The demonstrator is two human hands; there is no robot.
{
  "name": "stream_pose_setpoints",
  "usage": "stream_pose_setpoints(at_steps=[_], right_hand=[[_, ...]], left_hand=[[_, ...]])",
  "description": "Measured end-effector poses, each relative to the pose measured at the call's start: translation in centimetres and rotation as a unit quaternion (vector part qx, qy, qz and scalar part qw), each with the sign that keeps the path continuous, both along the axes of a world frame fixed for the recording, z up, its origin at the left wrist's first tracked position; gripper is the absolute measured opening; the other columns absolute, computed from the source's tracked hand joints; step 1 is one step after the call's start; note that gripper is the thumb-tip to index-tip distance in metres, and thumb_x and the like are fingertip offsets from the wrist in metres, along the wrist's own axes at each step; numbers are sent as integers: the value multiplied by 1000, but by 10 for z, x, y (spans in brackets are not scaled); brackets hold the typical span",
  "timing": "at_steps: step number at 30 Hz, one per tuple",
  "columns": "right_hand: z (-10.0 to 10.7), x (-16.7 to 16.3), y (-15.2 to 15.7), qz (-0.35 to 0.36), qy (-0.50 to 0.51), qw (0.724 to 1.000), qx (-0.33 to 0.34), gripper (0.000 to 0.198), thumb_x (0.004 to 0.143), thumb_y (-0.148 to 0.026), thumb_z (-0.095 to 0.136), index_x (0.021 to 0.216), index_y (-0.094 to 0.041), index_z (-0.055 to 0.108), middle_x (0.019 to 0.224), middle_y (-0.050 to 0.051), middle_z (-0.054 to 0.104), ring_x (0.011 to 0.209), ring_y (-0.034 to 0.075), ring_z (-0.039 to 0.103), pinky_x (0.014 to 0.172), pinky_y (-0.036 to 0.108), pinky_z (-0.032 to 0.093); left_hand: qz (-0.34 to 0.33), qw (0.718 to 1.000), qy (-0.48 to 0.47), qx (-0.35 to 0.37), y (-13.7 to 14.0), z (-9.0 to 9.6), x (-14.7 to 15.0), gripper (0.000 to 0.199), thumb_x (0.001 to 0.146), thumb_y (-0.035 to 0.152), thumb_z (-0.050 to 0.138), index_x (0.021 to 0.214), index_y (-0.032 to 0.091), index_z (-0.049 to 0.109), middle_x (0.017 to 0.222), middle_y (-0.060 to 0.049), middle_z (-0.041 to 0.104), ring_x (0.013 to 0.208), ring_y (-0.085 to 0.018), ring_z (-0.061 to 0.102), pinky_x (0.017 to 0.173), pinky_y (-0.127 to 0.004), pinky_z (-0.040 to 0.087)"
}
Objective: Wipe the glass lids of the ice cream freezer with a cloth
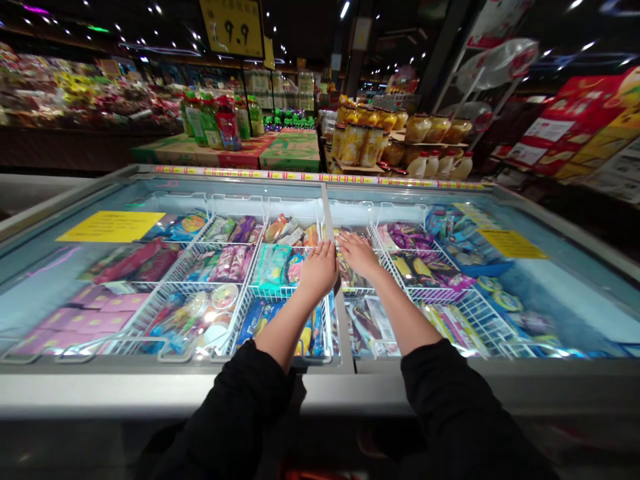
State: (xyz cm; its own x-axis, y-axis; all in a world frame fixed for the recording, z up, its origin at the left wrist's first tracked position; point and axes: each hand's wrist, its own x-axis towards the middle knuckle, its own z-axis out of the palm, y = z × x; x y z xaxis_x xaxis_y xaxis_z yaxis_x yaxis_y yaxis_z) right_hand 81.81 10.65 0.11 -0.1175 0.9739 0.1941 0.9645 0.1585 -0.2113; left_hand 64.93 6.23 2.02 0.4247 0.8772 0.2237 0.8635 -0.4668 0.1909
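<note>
"How are the left grip [319,270] and the right grip [359,255] set?"

"Both are palm down with fingers stretched out flat. On the left, the fingers lie close together, one wearing a ring, their tips at the centre bar [329,217]. On the right, they are slightly spread, tips just beside the bar's other side. I cannot tell how firmly either presses."

"Where is that bar?"

"It runs front to back down the middle of a chest freezer's glass top, between the hands. Black sleeves [240,407] reach in from below."

"And under the glass, from the left?"

"A yellow notice [110,227] sits above pink boxes [95,310]. Next come white wire baskets [240,293] of wrapped goods, with teal packets [273,267] just beside the left hand. Past the right hand are purple packets [403,235], then a second yellow notice [515,244] and round tubs [507,300]."

"Behind the freezer?"

"Green-capped bottles [210,120], a hanging sign [233,28] reading 9.9 above them, then yellow jars [353,143], and red boxes [550,127] at far right."
</note>
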Motion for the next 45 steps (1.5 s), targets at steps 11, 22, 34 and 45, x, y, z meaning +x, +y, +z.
stream_pose_setpoints(at_steps=[11,22,34,45], right_hand=[[0,36,21,-2,11,1000,-9,52,108,-28,42,158,-31,59,170,0,48,159,29,42,133,54,30],[-12,41,15,106,49,993,-18,51,107,-29,45,155,-33,62,167,0,53,159,26,41,134,53,28],[-5,11,62,23,23,999,3,51,107,-28,45,156,-28,62,168,1,50,158,29,43,133,55,31],[-2,40,82,35,64,997,-7,48,106,-25,48,149,-27,68,165,3,56,157,24,45,133,45,31]], left_hand=[[12,1000,0,18,0,-5,3,53,113,25,39,162,9,48,170,-14,45,159,-26,43,132,-40,33],[4,1000,-7,26,1,-7,1,52,113,24,39,161,8,48,169,-15,47,158,-25,44,131,-41,33],[1,999,-20,28,2,-10,3,53,112,23,39,162,7,47,169,-17,47,159,-27,42,131,-43,34],[8,1000,-15,18,-2,-5,5,52,112,20,41,161,5,47,169,-18,45,159,-29,43,131,-43,34]])
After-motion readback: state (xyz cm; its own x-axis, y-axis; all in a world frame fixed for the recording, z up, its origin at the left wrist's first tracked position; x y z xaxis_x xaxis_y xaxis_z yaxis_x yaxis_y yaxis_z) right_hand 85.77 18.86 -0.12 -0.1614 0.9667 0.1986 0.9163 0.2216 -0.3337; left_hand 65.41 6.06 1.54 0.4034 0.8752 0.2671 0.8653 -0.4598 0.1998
